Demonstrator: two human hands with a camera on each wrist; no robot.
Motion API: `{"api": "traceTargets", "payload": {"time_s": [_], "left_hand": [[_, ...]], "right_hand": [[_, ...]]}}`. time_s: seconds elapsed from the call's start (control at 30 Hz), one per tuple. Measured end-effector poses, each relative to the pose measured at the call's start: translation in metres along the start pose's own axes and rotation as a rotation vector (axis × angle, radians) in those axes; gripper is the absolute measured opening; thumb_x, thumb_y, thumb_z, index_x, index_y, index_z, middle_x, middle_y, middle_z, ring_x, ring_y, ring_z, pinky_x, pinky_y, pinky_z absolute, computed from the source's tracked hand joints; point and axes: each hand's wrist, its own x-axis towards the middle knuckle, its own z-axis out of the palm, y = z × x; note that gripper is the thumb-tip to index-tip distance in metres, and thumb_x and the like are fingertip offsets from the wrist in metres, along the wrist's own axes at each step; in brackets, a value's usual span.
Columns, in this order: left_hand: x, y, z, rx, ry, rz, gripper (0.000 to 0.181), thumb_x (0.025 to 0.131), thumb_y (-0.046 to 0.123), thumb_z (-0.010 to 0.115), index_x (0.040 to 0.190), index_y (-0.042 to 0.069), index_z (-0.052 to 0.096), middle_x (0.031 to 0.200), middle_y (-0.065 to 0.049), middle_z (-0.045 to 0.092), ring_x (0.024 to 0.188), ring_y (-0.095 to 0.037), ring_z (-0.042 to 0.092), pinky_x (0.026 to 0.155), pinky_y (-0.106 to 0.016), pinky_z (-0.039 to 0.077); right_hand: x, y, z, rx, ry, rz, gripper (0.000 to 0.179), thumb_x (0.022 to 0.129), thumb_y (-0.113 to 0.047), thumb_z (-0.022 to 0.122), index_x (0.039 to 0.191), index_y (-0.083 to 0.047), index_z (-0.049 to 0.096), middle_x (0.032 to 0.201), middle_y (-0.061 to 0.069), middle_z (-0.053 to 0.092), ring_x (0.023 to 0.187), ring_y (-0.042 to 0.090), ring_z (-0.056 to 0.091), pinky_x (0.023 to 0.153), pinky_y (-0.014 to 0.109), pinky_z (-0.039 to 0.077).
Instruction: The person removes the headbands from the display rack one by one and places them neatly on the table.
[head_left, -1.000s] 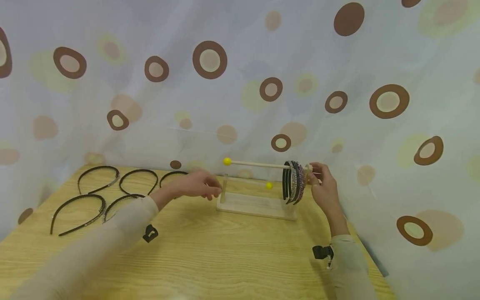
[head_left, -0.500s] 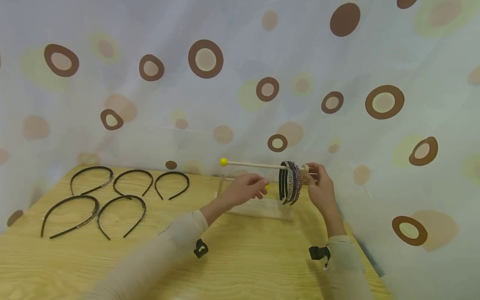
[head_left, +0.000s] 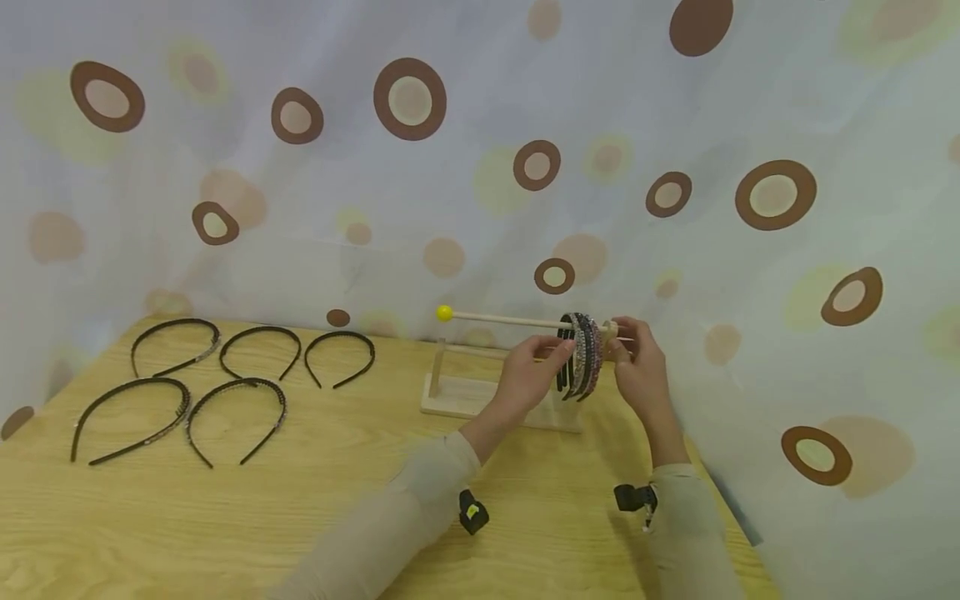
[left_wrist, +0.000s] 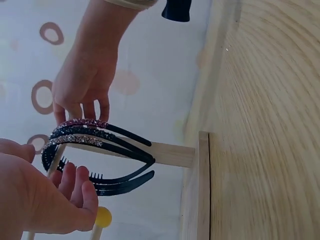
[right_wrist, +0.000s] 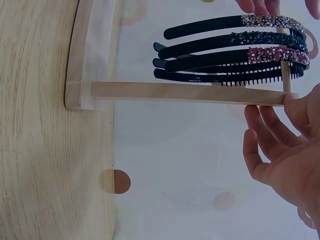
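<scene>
A wooden stand (head_left: 498, 406) holds a rod tipped with a yellow ball (head_left: 445, 313). Several beaded black headbands (head_left: 581, 358) hang at the rod's right end. My left hand (head_left: 558, 354) reaches them from the left, fingers relaxed, fingertips at the leftmost band. In the left wrist view the left hand (left_wrist: 75, 187) lies just under the headbands (left_wrist: 95, 147) without gripping. My right hand (head_left: 622, 346) is at the right post, fingers straight. In the right wrist view the right hand (right_wrist: 280, 145) has its thumb against the post (right_wrist: 190, 92) beside the headbands (right_wrist: 235, 47).
Several plain black headbands (head_left: 236, 412) lie flat on the wooden table (head_left: 337, 517) at the left. A spotted curtain (head_left: 480, 167) hangs close behind the stand and along the table's right edge.
My left hand has moved right, from the stand's left post across to the hanging headbands. The right hand has stayed at the right post.
</scene>
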Motion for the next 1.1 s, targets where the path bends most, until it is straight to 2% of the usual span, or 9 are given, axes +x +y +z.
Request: {"api": "traceTargets", "payload": {"time_s": [0.23,0.37,0.6,0.83,1.0,1.1], "left_hand": [[0.003,0.012,0.021,-0.112,0.122,-0.062,0.036,0.092,0.037,0.078,0.117,0.012,0.073,0.098,0.007,0.068,0.092,-0.012,0.064,0.080,-0.037,0.056],[0.003,0.016,0.027,-0.160,0.155,-0.079,0.033,0.091,0.031,0.080,0.114,0.009,0.073,0.097,0.004,0.067,0.090,-0.014,0.065,0.079,-0.037,0.057],[0.005,0.012,0.030,-0.161,0.156,-0.090,0.018,0.093,0.021,0.079,0.108,0.012,0.074,0.092,0.004,0.065,0.085,-0.014,0.062,0.073,-0.035,0.056],[0.006,0.013,0.030,-0.112,0.155,-0.059,0.015,0.093,0.015,0.078,0.106,0.009,0.075,0.089,0.004,0.065,0.083,-0.011,0.062,0.070,-0.030,0.056],[0.005,0.020,0.022,-0.102,0.128,-0.050,0.019,0.094,0.016,0.077,0.111,0.008,0.075,0.092,0.004,0.066,0.081,-0.012,0.064,0.066,-0.029,0.054],[0.005,0.023,0.014,-0.137,0.116,-0.037,0.022,0.095,0.015,0.076,0.115,0.007,0.074,0.095,0.002,0.066,0.082,-0.013,0.065,0.070,-0.031,0.057]], "right_hand": [[0.000,-0.003,-0.002,0.014,-0.004,0.008,0.036,0.108,-0.010,0.052,0.142,0.000,0.049,0.131,0.022,0.058,0.120,0.036,0.057,0.100,0.051,0.046],[0.001,-0.004,-0.001,0.034,-0.016,0.005,0.036,0.107,-0.010,0.052,0.142,0.000,0.048,0.132,0.022,0.058,0.121,0.036,0.056,0.101,0.051,0.046],[0.001,-0.005,-0.001,0.026,-0.017,0.014,0.035,0.108,-0.009,0.051,0.142,-0.001,0.048,0.131,0.021,0.058,0.120,0.035,0.056,0.100,0.050,0.046],[0.000,-0.003,-0.001,0.024,-0.003,0.008,0.034,0.107,-0.008,0.052,0.140,0.000,0.050,0.130,0.021,0.059,0.118,0.035,0.058,0.098,0.050,0.048],[-0.002,-0.003,-0.001,0.045,-0.007,0.008,0.035,0.107,-0.007,0.051,0.141,0.001,0.049,0.131,0.022,0.058,0.118,0.037,0.057,0.099,0.053,0.048],[-0.002,-0.002,0.000,0.042,-0.012,0.002,0.035,0.108,-0.009,0.052,0.141,0.000,0.048,0.131,0.022,0.057,0.119,0.036,0.057,0.100,0.051,0.047]]}}
